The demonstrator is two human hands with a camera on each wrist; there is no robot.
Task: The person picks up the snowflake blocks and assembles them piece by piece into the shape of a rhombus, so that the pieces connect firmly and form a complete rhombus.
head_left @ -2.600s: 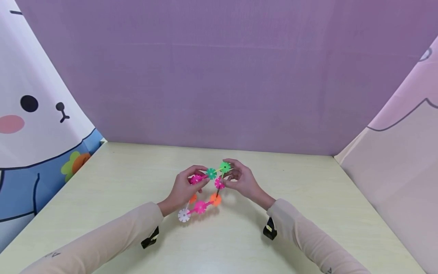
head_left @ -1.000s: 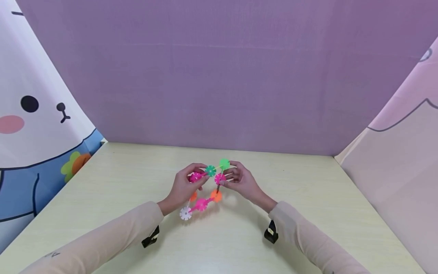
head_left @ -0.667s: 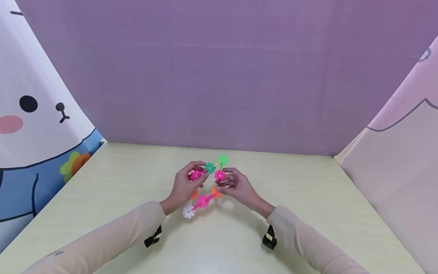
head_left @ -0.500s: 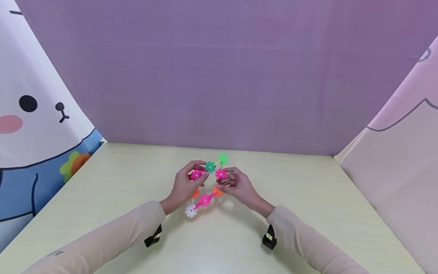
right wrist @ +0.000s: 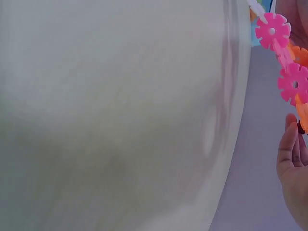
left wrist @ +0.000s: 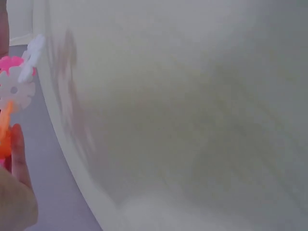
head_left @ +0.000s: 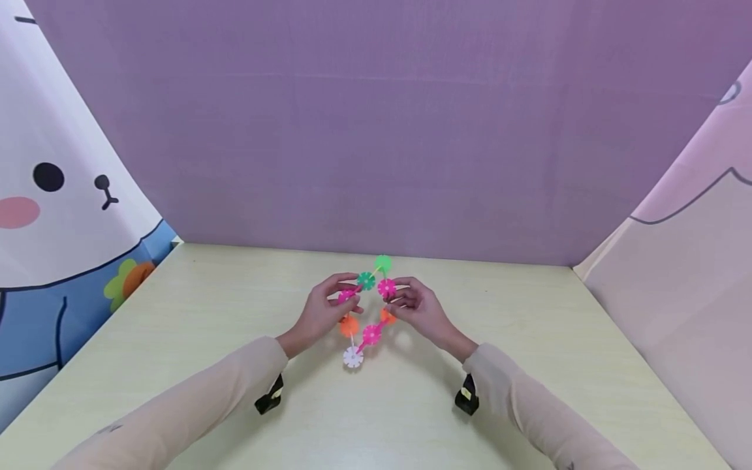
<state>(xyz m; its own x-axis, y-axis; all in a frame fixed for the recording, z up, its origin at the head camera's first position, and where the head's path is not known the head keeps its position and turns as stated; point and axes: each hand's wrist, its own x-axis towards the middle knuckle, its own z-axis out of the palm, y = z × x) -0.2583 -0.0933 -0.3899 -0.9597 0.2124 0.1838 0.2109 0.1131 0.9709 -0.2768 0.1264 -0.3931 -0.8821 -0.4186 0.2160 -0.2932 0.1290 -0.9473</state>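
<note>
A closed ring of interlocking snowflake discs (head_left: 371,335) hangs above the table between both hands in the head view. Green discs form its far end, and a white disc (head_left: 353,357) its near end. Thumb and fingers of the left hand (head_left: 320,310) pinch the pink disc (head_left: 345,297) on the ring's left, just above an orange disc (head_left: 349,326). On the other side, the right hand (head_left: 424,314) grips the ring between another pink disc (head_left: 386,288) and an orange one partly hidden by the thumb. The right wrist view shows pink discs (right wrist: 294,84) above the right fingertips.
The pale wooden table (head_left: 376,418) lies under the hands, bearing their shadows. A purple cloth wall (head_left: 376,130) rises behind it. Printed cloth panels stand at the left (head_left: 70,248) and right (head_left: 693,261). Black wrist straps (head_left: 270,397) hang below the sleeves.
The ring has turned, its white end swinging right and away from the person. The right hand has slid from the light green disc down to the pink and orange discs. The left hand keeps its pinch.
</note>
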